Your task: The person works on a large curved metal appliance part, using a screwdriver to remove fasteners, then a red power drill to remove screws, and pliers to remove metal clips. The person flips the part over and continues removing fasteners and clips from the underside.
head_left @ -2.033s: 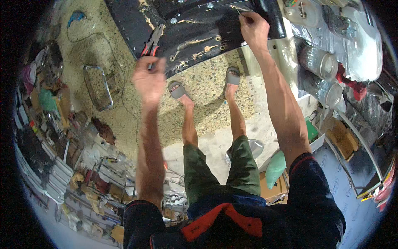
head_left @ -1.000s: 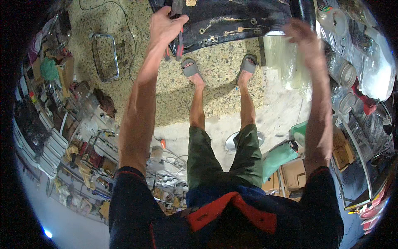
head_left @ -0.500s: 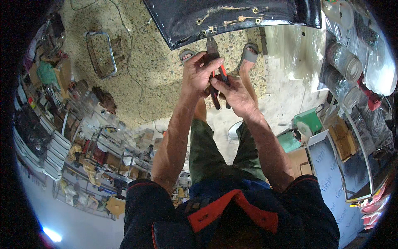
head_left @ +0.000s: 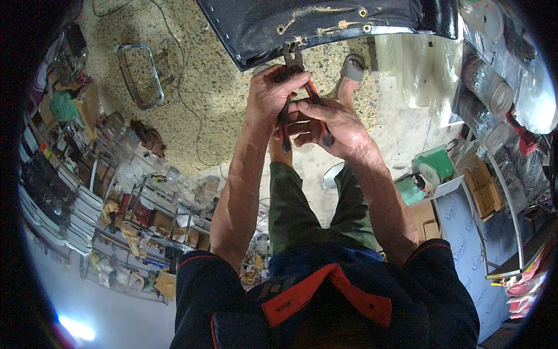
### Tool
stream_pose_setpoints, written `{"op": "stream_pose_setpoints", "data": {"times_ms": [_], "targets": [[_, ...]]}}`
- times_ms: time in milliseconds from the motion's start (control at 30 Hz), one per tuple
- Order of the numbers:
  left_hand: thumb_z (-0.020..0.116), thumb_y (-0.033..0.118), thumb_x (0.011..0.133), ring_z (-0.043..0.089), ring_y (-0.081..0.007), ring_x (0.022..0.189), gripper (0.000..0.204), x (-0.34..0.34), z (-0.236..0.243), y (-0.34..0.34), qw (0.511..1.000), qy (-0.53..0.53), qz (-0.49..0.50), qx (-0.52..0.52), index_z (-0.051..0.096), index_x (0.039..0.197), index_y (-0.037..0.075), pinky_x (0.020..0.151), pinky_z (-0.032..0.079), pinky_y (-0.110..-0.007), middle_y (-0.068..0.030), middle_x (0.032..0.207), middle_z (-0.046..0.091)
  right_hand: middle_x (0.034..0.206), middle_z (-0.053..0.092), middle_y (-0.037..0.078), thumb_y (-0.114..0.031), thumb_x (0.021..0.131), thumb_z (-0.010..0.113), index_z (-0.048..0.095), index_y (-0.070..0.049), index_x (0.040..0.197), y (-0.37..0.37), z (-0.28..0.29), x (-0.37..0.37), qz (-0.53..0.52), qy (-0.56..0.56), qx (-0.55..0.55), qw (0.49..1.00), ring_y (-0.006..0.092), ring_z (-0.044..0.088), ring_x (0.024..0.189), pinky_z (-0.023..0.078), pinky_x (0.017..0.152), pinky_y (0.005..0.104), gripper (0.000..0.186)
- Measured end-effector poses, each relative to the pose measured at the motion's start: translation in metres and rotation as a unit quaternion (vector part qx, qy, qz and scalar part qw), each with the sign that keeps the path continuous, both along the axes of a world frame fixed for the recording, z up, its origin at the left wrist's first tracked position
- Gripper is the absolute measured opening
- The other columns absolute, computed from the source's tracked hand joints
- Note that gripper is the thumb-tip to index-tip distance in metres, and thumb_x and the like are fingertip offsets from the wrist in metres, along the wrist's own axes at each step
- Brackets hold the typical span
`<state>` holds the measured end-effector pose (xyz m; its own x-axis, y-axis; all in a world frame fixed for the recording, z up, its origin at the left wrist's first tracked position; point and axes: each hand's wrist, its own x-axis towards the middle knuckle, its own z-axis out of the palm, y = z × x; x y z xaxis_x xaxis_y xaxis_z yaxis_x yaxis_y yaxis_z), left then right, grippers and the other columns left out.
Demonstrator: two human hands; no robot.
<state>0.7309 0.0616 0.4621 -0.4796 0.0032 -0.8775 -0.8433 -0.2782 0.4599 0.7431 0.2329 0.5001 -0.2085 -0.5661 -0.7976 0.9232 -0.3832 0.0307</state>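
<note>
Straight ahead, a panel (head_left: pixel 337 14). At its near edge, the nose of the pliers (head_left: pixel 314 93), with the left hand (head_left: pixel 270 93) near the joint and the right hand (head_left: pixel 346 128) behind, at the handles. Beyond the right hand, a sandal (head_left: pixel 352 71) on the floor (head_left: pixel 229 99). Off left, on the same floor, a metal frame (head_left: pixel 157 75); between frame and hands, a cable (head_left: pixel 201 131). Off right, jars (head_left: pixel 487 84); nearer, a cardboard box (head_left: pixel 482 187).

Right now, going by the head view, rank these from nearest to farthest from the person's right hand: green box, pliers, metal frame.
1. Pliers: touching the right hand, in front of the body.
2. Green box: off to the right.
3. Metal frame: on the floor, far left.
</note>
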Motion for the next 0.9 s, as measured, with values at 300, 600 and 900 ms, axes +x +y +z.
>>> {"op": "stream_pose_setpoints", "data": {"times_ms": [300,600,900], "targets": [[0.083,0.022,0.088,0.069,-0.0156,0.073,0.028,-0.014,-0.005,-0.007,0.993,-0.082,0.037,0.079,0.075,0.101,-0.002,0.064,0.056,-0.03,-0.0079,0.086,0.074,0.105,0.073,0.02,-0.032,0.105,0.06,0.063,0.003,0.121,-0.019,0.022,-0.025,0.003,-0.097,0.032,0.995,0.0312,0.074,0.093,0.059,0.082,0.0424,0.038],[0.072,0.02,0.098,0.071,-0.0191,0.076,0.021,-0.035,-0.012,-0.018,0.941,-0.158,0.059,0.292,0.072,0.1,-0.001,0.072,0.06,-0.032,-0.0103,0.09,0.074,0.094,0.062,0.012,-0.027,0.108,0.054,0.059,0.0,0.117,-0.032,0.042,-0.058,-0.177,-0.223,-0.11,0.952,0.0222,0.057,0.078,0.047,0.067,0.0344,0.029],[0.069,0.03,0.099,0.073,-0.024,0.095,0.037,-0.035,-0.014,-0.024,0.946,-0.15,0.006,0.287,0.066,0.119,-0.002,0.086,0.06,-0.035,-0.0128,0.105,0.073,0.078,0.047,-0.002,-0.02,0.103,0.06,0.057,-0.009,0.093,-0.048,0.032,-0.049,-0.22,-0.239,-0.134,0.936,0.0098,0.041,0.062,0.033,0.055,0.0259,0.016]]}}
